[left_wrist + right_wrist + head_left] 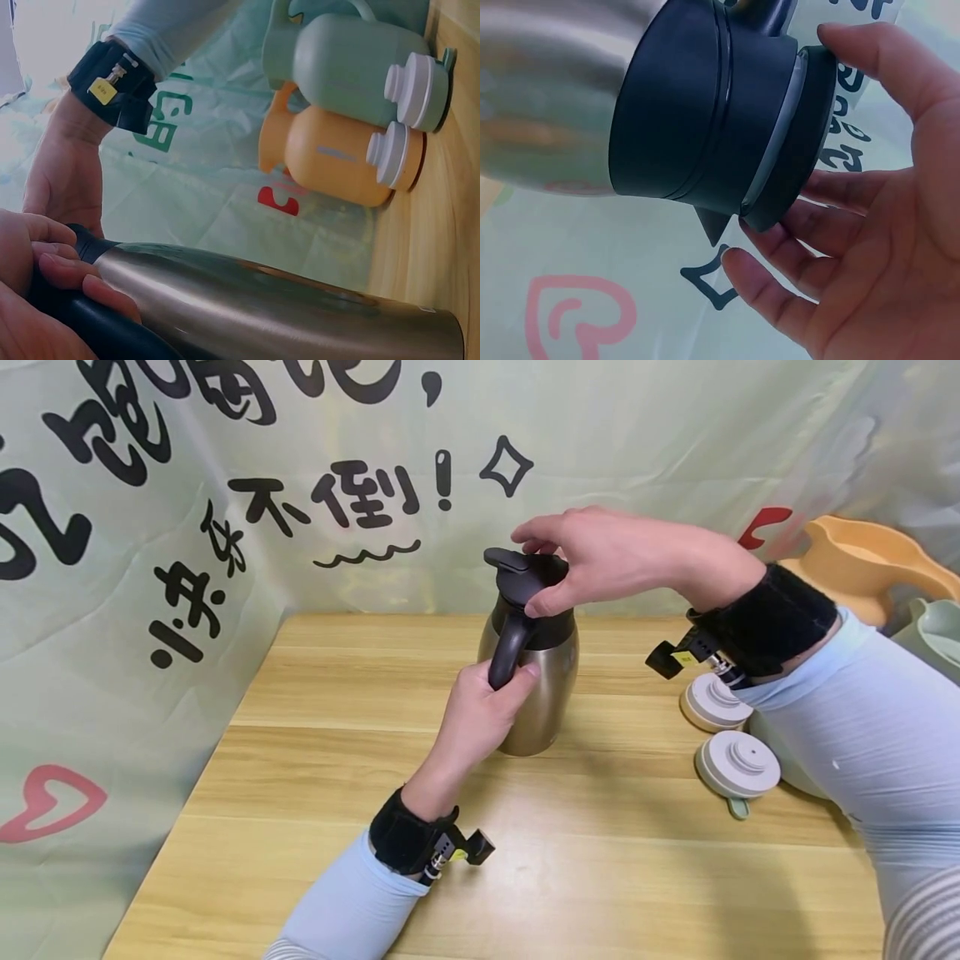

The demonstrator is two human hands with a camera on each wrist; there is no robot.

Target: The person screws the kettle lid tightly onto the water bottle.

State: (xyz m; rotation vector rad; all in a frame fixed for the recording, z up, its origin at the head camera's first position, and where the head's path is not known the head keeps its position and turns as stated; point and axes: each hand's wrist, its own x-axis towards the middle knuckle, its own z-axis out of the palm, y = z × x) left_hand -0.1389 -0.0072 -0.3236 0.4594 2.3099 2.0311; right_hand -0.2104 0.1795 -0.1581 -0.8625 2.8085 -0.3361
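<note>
A brushed-steel vacuum jug (551, 693) stands upright on the wooden table, with a black collar (705, 112) and a black lid (799, 142). My left hand (480, 710) grips its black handle (512, 647), thumb lying along the near side. From the right, my right hand (622, 556) reaches over the top and holds the lid by its rim. Thumb and fingers sit at opposite sides of the lid in the right wrist view. A pale grey ring shows between lid and collar, and a pointed spout (712, 225) juts from the collar.
At the right, partly behind my right arm, are an orange jug (337, 157) and a green jug (352, 67). Two upturned lids with white stepped undersides, one orange-edged (716, 702) and one green-tabbed (738, 766), lie before them. A printed cloth (600, 452) hangs behind the table.
</note>
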